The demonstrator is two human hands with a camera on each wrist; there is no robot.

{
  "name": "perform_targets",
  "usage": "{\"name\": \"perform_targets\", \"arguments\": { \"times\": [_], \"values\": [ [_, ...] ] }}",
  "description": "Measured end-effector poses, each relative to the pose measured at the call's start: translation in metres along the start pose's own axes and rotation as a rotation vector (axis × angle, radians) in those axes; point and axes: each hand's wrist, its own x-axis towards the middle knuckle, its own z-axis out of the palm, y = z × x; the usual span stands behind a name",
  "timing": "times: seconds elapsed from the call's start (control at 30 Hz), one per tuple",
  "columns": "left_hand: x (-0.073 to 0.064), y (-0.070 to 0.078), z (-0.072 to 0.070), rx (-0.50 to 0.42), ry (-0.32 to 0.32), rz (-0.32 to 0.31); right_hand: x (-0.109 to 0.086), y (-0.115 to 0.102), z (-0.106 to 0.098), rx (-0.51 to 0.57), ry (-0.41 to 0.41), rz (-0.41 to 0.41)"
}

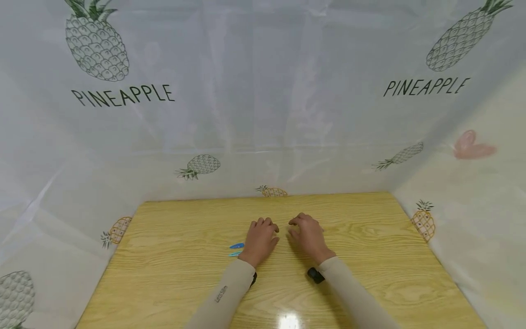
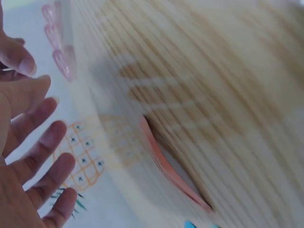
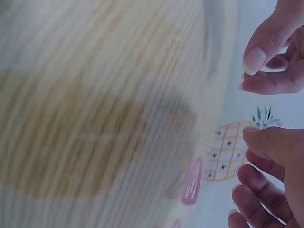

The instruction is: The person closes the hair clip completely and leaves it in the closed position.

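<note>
My left hand (image 1: 260, 241) hovers over the table with its fingers spread and relaxed, holding nothing. Across a small gap, my right hand (image 1: 309, 237) also holds nothing, its fingers loosely bent and its thumb near the index finger. Just left of the left hand lie a dark blue hair clip (image 1: 237, 246) and a light blue hair clip (image 1: 235, 253), partly covered by that hand in the head view. A coral hair clip (image 2: 172, 172) shows below the left hand in the left wrist view. Beyond the right hand, the right wrist view shows a pink hair clip (image 3: 192, 183).
The wood-grain table (image 1: 172, 283) meets a pineapple-print cloth (image 1: 255, 114) at its back and sides. Several pink clips (image 2: 59, 35) lie in a row in the left wrist view. A black wrist camera (image 1: 315, 275) hangs under the right forearm.
</note>
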Motion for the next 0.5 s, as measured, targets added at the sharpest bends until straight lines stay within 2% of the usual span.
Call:
{"name": "perform_targets", "arguments": {
  "times": [0.2,0.5],
  "values": [
    [0.013,0.011,0.005,0.007,-0.018,-0.046,0.003,0.014,-0.003,-0.021,0.029,0.034],
    [0.026,0.023,0.005,0.0,-0.038,-0.097,0.007,0.03,-0.002,-0.079,0.035,0.064]
  ]
}}
